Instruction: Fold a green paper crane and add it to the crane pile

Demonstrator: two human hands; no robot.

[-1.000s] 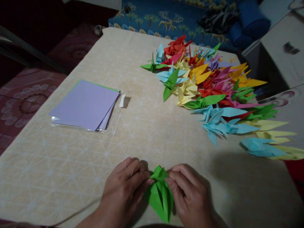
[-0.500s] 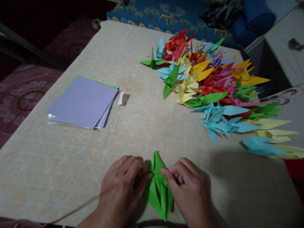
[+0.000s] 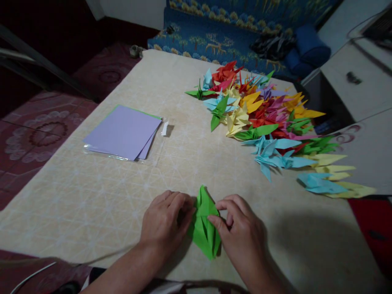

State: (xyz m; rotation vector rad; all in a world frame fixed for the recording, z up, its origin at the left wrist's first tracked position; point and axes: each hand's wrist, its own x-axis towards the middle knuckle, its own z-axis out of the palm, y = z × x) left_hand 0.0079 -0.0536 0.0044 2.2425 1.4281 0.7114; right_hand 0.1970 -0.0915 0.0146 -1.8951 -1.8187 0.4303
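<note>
A sheet of green origami paper (image 3: pixel 204 228), creased into a long pointed shape, lies on the table near its front edge. My left hand (image 3: pixel 168 216) pinches its left edge, fingers curled and thumb against the paper. On the other side, my right hand (image 3: pixel 239 222) has its thumb and index finger at the right edge, the thumb on top of the paper. Folds stand up slightly down the middle of the lower half. The fingertips of my left hand are partly hidden behind its knuckles.
Many folded paper cranes (image 3: pixel 252 122) in several colours spread over the right and far side of the table (image 3: pixel 122 196). A stack of purple paper (image 3: pixel 124 132) lies on a clear plastic sleeve at the left, beside a small white paper scrap (image 3: pixel 165 128). A white cabinet (image 3: pixel 361 81) stands right.
The view has tilted up, showing more of the room. My right index finger has lifted and opened slightly from the thumb at the paper's edge. My left hand keeps its pinch.
</note>
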